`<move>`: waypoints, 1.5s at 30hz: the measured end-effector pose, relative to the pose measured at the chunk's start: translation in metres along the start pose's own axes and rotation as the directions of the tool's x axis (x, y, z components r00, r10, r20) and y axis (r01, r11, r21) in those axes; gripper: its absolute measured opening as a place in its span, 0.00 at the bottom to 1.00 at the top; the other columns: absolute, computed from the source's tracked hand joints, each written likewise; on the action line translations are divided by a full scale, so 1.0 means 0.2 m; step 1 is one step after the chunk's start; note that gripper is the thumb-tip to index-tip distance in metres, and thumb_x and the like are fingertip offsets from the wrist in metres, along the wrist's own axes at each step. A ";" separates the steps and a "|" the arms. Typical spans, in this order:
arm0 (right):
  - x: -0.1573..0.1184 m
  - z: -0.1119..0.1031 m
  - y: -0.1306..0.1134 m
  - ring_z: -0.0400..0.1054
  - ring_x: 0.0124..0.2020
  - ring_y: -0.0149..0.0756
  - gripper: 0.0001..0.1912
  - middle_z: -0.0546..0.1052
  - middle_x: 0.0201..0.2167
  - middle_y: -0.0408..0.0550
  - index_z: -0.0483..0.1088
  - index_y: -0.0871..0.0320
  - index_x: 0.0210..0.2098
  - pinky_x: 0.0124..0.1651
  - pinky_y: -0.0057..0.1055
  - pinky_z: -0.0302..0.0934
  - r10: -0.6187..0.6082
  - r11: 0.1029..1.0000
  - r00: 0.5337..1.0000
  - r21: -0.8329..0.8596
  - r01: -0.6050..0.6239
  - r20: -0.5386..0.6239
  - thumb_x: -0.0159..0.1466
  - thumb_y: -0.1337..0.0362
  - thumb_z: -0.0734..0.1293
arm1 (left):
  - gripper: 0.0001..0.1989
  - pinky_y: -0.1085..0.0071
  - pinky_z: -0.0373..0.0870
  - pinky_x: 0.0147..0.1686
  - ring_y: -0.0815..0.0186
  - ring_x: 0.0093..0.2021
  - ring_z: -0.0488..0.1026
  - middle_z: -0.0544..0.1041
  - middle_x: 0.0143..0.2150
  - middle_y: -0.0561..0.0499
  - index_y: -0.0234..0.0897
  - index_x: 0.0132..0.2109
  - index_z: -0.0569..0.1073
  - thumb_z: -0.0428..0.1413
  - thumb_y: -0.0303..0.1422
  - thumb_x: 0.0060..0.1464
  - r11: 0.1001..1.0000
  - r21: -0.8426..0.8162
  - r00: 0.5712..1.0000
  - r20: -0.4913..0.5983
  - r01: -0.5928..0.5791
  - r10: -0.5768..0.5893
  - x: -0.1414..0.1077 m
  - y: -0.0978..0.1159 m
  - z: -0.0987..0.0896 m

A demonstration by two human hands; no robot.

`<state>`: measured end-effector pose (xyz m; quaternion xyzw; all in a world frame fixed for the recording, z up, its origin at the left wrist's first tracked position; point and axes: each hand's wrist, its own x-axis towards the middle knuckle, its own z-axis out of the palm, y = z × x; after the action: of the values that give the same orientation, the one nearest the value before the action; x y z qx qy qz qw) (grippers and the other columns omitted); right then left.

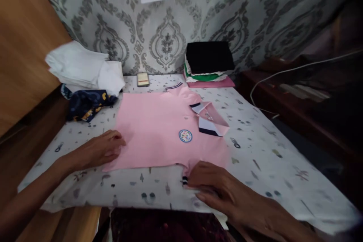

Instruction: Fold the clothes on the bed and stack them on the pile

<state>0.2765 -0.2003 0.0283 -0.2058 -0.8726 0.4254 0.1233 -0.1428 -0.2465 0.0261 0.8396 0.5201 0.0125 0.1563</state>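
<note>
Patterned wall [113,7]: rising behind the pink shirt, grey with ornate scrolls.
Printed cloth [272,174]: stretched beneath the shirt and past its edges.
Pink shirt [153,128]: laid front up on the cloth, collar end to the right, lower hem to the left; judging by the lie, in the step of being spread and straightened.
Right hand [221,185]: over the shirt's near sleeve, fingers curled in; cannot tell whether gripping.
White garments [82,64]: piled beyond the shirt, to its left.
Folded stack [210,56]: beyond the shirt, to its right, black on top.
Left hand [102,149]: by the shirt's lower hem, fingers loosely bent; cannot tell whether pinching.
Navy garment [85,104]: left of the shirt, under the white pile.
Near sleeve [194,164]: creased beside the shirt's body; probably calling for a light outward draw, hem kept steady.
Round badge [185,136]: on the shirt's chest, below the collar [210,126].
</note>
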 end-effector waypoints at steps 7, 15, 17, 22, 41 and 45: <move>0.15 0.01 0.22 0.74 0.47 0.42 0.15 0.80 0.44 0.53 0.77 0.54 0.45 0.48 0.41 0.72 -0.019 0.994 0.947 -0.108 -0.017 -0.322 0.71 0.56 0.60 | 0.12 0.59 0.67 0.49 0.57 0.45 0.70 0.75 0.43 0.45 0.39 0.41 0.72 0.44 0.32 0.65 0.972 0.213 0.994 -0.061 0.101 -0.090 0.24 0.16 -0.03; 0.32 0.12 0.24 0.53 0.71 0.51 0.22 0.66 0.67 0.56 0.69 0.55 0.61 0.69 0.62 0.47 -0.116 0.903 0.993 -0.418 0.100 -0.013 0.70 0.56 0.63 | 0.14 0.54 0.69 0.50 0.51 0.51 0.68 0.73 0.51 0.39 0.37 0.49 0.72 0.46 0.33 0.62 0.902 0.255 0.925 -0.249 0.348 -0.287 0.50 0.09 0.05; 0.32 0.12 0.19 0.52 0.71 0.47 0.22 0.65 0.67 0.54 0.69 0.53 0.61 0.71 0.60 0.43 -0.127 0.921 0.990 -0.362 0.142 0.064 0.71 0.55 0.62 | 0.14 0.53 0.69 0.49 0.51 0.51 0.69 0.74 0.50 0.39 0.37 0.49 0.72 0.47 0.32 0.60 0.844 0.279 0.881 -0.265 0.459 -0.392 0.42 -0.03 0.01; 0.36 0.09 0.13 0.52 0.71 0.44 0.23 0.66 0.67 0.56 0.68 0.59 0.62 0.72 0.56 0.43 -0.180 0.933 0.966 -0.278 0.227 0.184 0.72 0.56 0.60 | 0.16 0.51 0.66 0.54 0.50 0.53 0.71 0.76 0.49 0.38 0.35 0.50 0.74 0.46 0.29 0.60 0.758 0.327 0.822 -0.306 0.565 -0.480 0.42 -0.13 -0.04; 0.59 -0.05 0.25 0.68 0.59 0.43 0.16 0.76 0.56 0.59 0.74 0.58 0.52 0.61 0.46 0.64 -0.196 0.920 0.971 -0.369 0.132 -0.139 0.72 0.62 0.59 | 0.32 0.57 0.49 0.70 0.54 0.75 0.47 0.50 0.75 0.33 0.25 0.71 0.52 0.37 0.40 0.67 0.917 0.045 0.879 -0.308 0.397 -0.365 0.78 -0.21 0.12; 0.75 -0.11 0.33 0.64 0.63 0.46 0.14 0.72 0.60 0.60 0.74 0.58 0.51 0.62 0.47 0.62 -0.192 0.850 0.975 -0.515 0.110 -0.109 0.71 0.62 0.61 | 0.35 0.57 0.47 0.71 0.55 0.75 0.45 0.50 0.75 0.36 0.29 0.71 0.55 0.37 0.48 0.67 0.960 0.056 0.939 -0.234 0.273 -0.253 0.86 -0.19 0.18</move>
<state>0.1692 -0.0784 -0.0039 -0.1940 -0.9546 0.1534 0.1661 -0.0899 -0.0896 -0.0430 0.7616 0.6422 0.0635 0.0598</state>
